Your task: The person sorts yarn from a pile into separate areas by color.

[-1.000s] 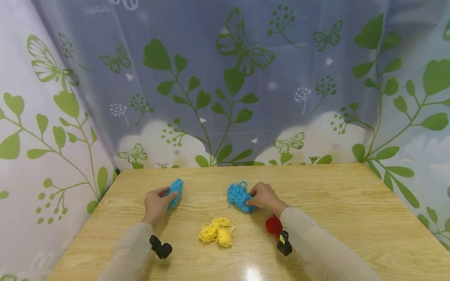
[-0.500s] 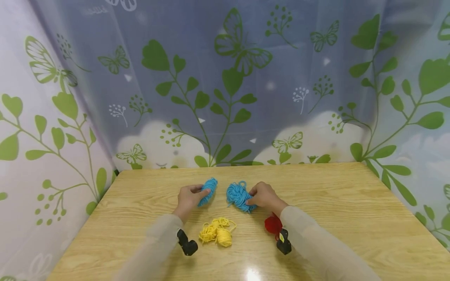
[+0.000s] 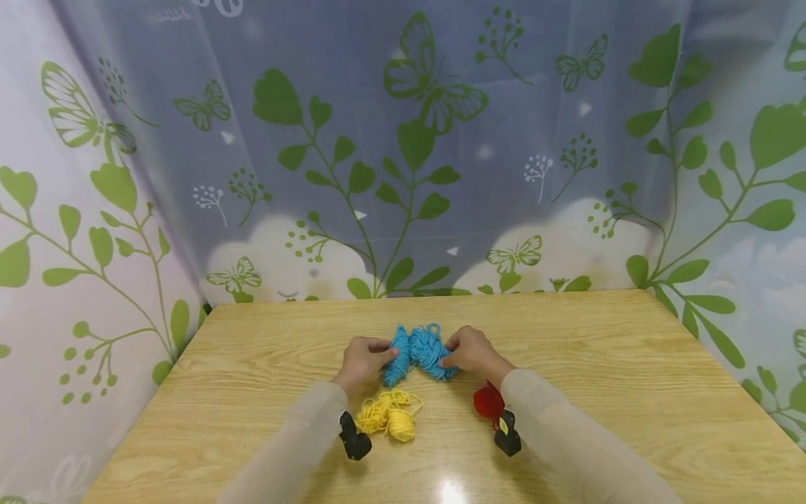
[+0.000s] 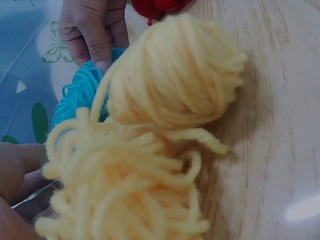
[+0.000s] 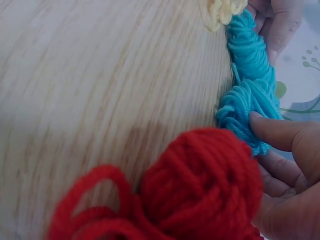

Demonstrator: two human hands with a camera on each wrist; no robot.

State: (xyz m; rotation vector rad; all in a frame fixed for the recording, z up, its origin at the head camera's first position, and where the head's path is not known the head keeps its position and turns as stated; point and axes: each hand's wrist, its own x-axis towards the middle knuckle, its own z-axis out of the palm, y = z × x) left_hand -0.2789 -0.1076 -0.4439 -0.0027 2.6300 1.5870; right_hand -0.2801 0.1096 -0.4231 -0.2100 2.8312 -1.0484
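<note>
Two blue bundles of yarn lie side by side near the middle of the table. My left hand [image 3: 364,360] pinches the narrow, tightly wound blue yarn bundle [image 3: 397,360] between thumb and fingers. Its neighbour, a looser blue yarn bundle [image 3: 430,352], is gripped at its right side by my right hand [image 3: 474,351]. In the right wrist view the narrow bundle [image 5: 248,50] touches the loose one [image 5: 243,107], and the right thumb [image 5: 277,134] presses on the latter. Yellow yarn in front hides much of my left hand's hold in the left wrist view.
Nearer me lies yellow yarn, a loose tangle [image 3: 374,414] beside a wound ball [image 3: 401,424]. A red yarn ball [image 3: 488,402] sits by my right wrist, close to the black wrist camera [image 3: 506,434]. A patterned cloth [image 3: 327,140] hangs behind the table's back edge.
My left hand has carried the narrow blue yarn bundle rightward, from the left of the table up against the loose blue bundle. My right hand has stayed in place on the loose one.
</note>
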